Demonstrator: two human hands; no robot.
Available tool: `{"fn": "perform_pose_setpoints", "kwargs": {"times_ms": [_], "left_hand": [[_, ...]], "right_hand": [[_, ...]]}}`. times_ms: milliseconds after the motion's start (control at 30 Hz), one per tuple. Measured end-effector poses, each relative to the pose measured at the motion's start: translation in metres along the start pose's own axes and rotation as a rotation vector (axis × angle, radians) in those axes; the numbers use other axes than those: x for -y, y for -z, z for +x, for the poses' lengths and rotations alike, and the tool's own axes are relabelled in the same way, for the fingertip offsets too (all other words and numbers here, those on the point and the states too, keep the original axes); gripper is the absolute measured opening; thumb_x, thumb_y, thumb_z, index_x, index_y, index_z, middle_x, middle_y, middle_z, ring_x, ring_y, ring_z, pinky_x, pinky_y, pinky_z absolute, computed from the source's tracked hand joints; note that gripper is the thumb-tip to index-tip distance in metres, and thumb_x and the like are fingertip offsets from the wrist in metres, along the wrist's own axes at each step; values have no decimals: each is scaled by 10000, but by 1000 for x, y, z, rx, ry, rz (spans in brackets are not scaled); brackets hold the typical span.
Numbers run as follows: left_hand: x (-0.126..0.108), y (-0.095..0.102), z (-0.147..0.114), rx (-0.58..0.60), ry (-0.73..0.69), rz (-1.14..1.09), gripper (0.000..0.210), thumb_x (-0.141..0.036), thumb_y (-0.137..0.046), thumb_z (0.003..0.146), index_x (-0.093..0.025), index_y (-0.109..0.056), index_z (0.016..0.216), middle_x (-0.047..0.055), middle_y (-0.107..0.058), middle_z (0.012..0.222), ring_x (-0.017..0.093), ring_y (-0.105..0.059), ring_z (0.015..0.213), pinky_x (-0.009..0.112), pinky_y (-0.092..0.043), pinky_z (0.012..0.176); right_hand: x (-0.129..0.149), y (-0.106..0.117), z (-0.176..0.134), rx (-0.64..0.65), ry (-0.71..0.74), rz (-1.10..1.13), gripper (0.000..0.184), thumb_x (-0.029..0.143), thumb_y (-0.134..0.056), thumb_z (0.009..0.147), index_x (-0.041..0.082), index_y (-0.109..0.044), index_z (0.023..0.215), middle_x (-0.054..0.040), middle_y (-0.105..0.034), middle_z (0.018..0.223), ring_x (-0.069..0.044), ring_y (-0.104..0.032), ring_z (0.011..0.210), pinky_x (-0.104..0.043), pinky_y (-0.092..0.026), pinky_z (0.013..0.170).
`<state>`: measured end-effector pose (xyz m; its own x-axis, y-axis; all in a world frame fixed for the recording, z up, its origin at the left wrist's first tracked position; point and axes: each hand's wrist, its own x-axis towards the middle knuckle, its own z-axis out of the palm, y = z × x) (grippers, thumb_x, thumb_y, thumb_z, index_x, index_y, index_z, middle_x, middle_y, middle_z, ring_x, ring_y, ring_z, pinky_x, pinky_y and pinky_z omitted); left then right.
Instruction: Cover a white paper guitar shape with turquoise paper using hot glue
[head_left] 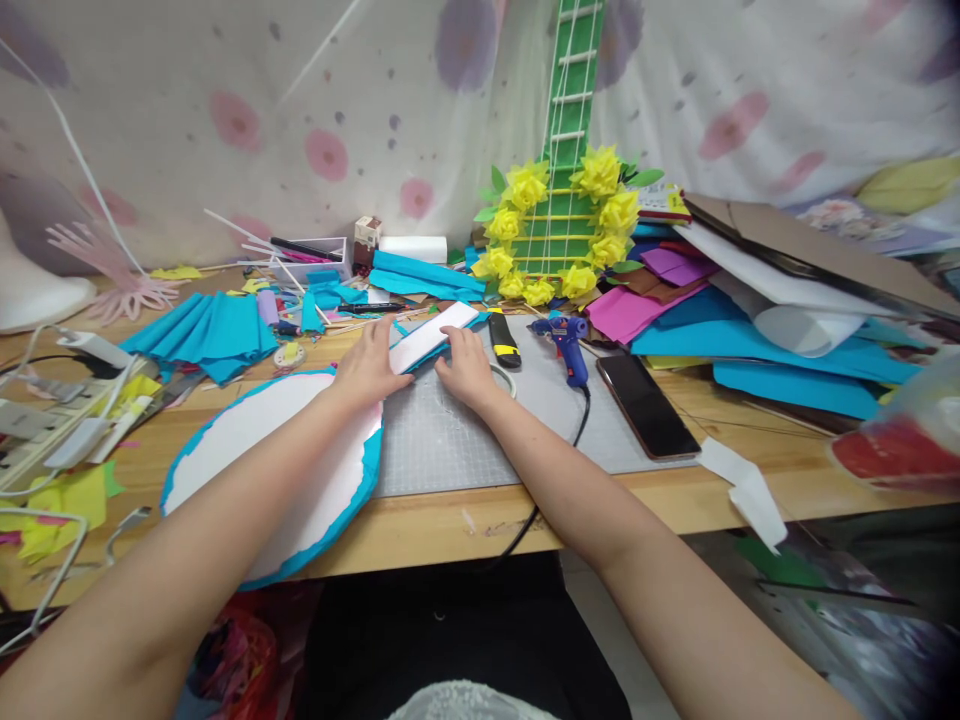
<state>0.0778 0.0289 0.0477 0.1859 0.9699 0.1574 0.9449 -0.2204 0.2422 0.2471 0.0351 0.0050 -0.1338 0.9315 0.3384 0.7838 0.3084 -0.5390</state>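
A white strip [429,341], backed and edged with blue paper, lies slantwise between my two hands. My left hand [369,362] has its fingers and thumb closed on the strip's left end. At the strip's right part, my right hand [466,368] grips the near edge. Under my left forearm lies a large white rounded panel [262,450] with a blue paper border. Beneath the strip is a grey cutting mat [427,440]. A roll of tape [504,381] sits partly hidden behind my right hand, close to a black and yellow utility knife [504,340].
A blue glue gun [568,345] with a trailing cord and a phone [649,405] lie to the right. Stacked coloured paper [765,340] fills the right side. Behind stands a green-necked paper guitar [568,215] with yellow flowers. Power strips [45,435] crowd the left.
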Motion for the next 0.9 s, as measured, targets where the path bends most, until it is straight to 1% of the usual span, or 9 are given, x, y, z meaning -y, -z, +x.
{"fn": "perform_pose_setpoints", "kwargs": {"times_ms": [33, 100, 167, 233, 367, 533, 633, 767, 900], "left_hand": [[0, 0, 2, 1, -6, -8, 978, -396, -716, 611, -156, -228, 1425, 154, -441, 1397, 307, -447, 1262, 400, -412, 979], [-1, -1, 5, 50, 21, -23, 1021, -414, -697, 636, -164, -150, 1460, 137, -489, 1368, 307, -461, 1252, 395, -412, 975], [-4, -4, 7, 108, 69, -11, 995, -404, -649, 683, -181, -93, 1476, 107, -565, 1301, 305, -517, 1196, 391, -436, 932], [-5, -7, 7, 133, 92, 35, 952, -395, -595, 724, -184, -62, 1483, 95, -606, 1251, 305, -558, 1143, 386, -452, 892], [-7, -11, 7, 140, 57, 120, 878, -418, -536, 762, -179, -98, 1485, 103, -639, 1194, 304, -599, 1073, 373, -459, 857], [-12, -8, 5, 156, 32, 260, 810, -405, -527, 784, -203, -160, 1477, 132, -662, 1110, 324, -625, 1005, 403, -454, 832], [-14, -6, 4, 154, -27, 282, 781, -374, -511, 802, -217, -154, 1479, 147, -636, 1156, 333, -616, 1018, 420, -448, 836], [-14, -7, 3, 153, -108, 311, 760, -341, -502, 809, -232, -160, 1479, 151, -585, 1244, 331, -610, 1018, 414, -455, 818], [-14, -7, 5, 155, -120, 335, 737, -323, -500, 811, -238, -185, 1472, 140, -610, 1205, 333, -606, 1024, 410, -455, 811]], "right_hand": [[0, 0, 0, 3, 2, -2, 499, 151, -443, 770, 100, -460, 1266, -169, -527, 1155, -292, -440, 1106, -430, -385, 944], [-1, -1, 0, 12, 3, -15, 499, 152, -440, 773, 104, -451, 1270, -168, -524, 1158, -287, -441, 1107, -427, -384, 947], [-1, -1, 0, 22, 2, -31, 497, 155, -438, 779, 106, -442, 1274, -167, -521, 1162, -284, -439, 1111, -424, -383, 949], [-1, 0, 0, 24, 3, -36, 493, 157, -436, 785, 112, -439, 1276, -165, -520, 1167, -284, -438, 1117, -424, -384, 949], [1, 1, -1, 15, 3, -9, 488, 153, -444, 784, 107, -449, 1269, -161, -524, 1172, -282, -445, 1119, -411, -385, 953], [1, 1, -1, 2, 11, 16, 486, 148, -445, 774, 106, -461, 1259, -160, -533, 1159, -282, -455, 1109, -415, -387, 953], [1, 1, -2, -9, 21, 28, 488, 146, -445, 767, 111, -465, 1254, -160, -539, 1145, -285, -458, 1100, -427, -390, 950], [1, 1, -2, -2, 10, 31, 493, 145, -452, 760, 98, -472, 1251, -160, -536, 1151, -284, -457, 1104, -415, -386, 959], [2, 2, -2, 0, -1, 22, 489, 146, -444, 768, 94, -471, 1254, -161, -516, 1182, -273, -453, 1124, -397, -384, 964]]}}
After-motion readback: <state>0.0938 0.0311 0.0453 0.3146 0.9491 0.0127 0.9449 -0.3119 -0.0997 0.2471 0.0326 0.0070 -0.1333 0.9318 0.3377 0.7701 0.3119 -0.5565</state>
